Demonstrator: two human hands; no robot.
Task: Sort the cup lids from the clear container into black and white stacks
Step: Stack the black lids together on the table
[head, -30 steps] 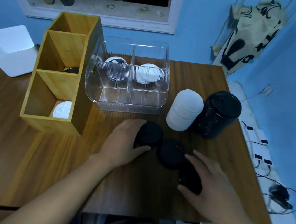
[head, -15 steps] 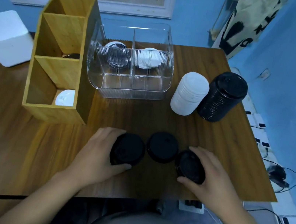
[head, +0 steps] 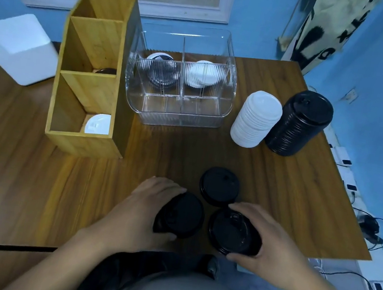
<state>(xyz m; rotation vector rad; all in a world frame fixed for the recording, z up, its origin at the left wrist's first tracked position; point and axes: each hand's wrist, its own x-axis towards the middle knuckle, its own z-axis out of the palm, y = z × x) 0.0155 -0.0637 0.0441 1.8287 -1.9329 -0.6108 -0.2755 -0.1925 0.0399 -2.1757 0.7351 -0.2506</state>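
Sorting tally, taken over my own hands.

- White stack [head: 256, 120]: tall, slightly leaning column of nested plastic lids, domed top, ribbed rims. It stands on the wood-grain surface [head: 18, 167], to the right of the clear container [head: 180, 115].
- Black stack [head: 299, 124]: same build and taller, touching or just beside the white one.
- Clear container: ribbed transparent plastic with rounded corners and dividers. A short pile of black lids [head: 163, 72] lies in its rear left compartment and a pile of white lids [head: 202, 75] in the rear right; the front compartments look empty.
- Loose black lid [head: 219, 185]: round, matte, sip-hole up, lying flat on the surface just beyond my hands.
- Left hand [head: 147, 210]: fingers curled round a tilted black lid [head: 180, 214], possibly more than one nested.
- Right hand [head: 277, 248]: fingers and thumb gripping the rim of a second black lid [head: 232, 231], glossy-edged.

Progress, by my judgement: well along. Three loose black lids have yet to join their stack, and both rear piles wait in the container.
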